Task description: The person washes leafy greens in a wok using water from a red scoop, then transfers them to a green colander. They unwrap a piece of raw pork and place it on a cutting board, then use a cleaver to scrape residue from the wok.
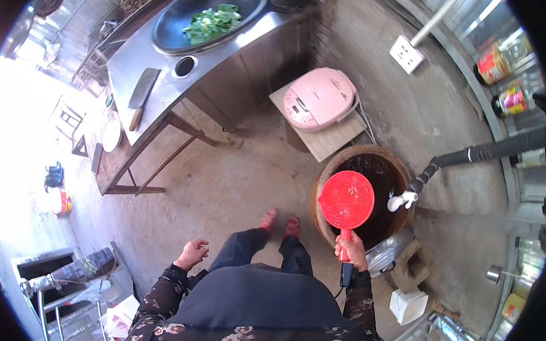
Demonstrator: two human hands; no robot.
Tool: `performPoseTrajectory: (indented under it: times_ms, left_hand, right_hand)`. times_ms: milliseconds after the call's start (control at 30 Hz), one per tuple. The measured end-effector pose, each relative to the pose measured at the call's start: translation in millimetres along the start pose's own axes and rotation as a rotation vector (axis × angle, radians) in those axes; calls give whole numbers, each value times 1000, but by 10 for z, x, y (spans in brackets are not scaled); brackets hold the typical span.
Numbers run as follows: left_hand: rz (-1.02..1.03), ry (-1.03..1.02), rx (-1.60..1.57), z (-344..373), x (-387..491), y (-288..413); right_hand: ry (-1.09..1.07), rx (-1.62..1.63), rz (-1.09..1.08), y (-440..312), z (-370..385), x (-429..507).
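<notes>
My right hand (353,250) grips the handle of a red plastic water ladle (347,198). Clear liquid, with glints on its surface, lies in the ladle's bowl. Beneath it is a large round earthenware vat (319,214) of dark liquid, whose near left rim the ladle partly covers. A white tap (402,201) on a black-wrapped pipe reaches over the vat's right side. My left hand (192,254) hangs by my left side, holding nothing, its fingers loosely curled and a little apart.
Ahead, a metal-topped stove (132,62) carries a wok (166,31) with chopped leafy greens (212,24); a cleaver (144,89) lies near its edge. Beyond the vat, a pink rice cooker (320,99) sits on a board (337,141). A hollow block (407,265) and white plastic container (409,305) stand right.
</notes>
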State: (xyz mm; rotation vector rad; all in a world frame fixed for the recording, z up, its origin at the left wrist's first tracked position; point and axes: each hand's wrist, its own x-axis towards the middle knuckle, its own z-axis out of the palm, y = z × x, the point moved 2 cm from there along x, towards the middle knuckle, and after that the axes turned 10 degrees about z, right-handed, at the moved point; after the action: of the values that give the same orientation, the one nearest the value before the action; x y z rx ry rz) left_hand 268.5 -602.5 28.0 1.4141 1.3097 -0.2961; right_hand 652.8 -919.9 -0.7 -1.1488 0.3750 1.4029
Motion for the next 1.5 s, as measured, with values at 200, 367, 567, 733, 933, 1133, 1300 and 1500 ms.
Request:
performPoseTrajectory:
  times_ms: [200,367,567,733,933,1133,1300,1500]
  left_hand:
    - [-92,86,-38,-516,12,-482]
    - [-199,165,-217,-1063,168,-1069]
    - [-221,274,-365,-1765,349,-1705]
    - [-182,359,-526,-2255,518,-1953]
    - [-93,365,-601,-2396,515,-1698]
    - [-28,158,-385,-2281,652,-1809]
    - [-56,287,-612,-2277,716,-1953]
    - [-58,240,-713,-2479,670,-1745]
  right_hand:
    - [-91,-110,56,-335,1026,-5]
    - [-213,-132,55,-533,2083,308]
    - [-321,-125,1,-733,3369,763]
    - [-359,-70,-10,-987,4216,1060]
    - [-289,-96,-54,-1342,4826,1298]
    - [-130,-123,-166,-1539,5146,1550]
    - [-56,-163,-230,-1609,5251,1691]
    - [-13,-133,-246,-1642,5280,1825]
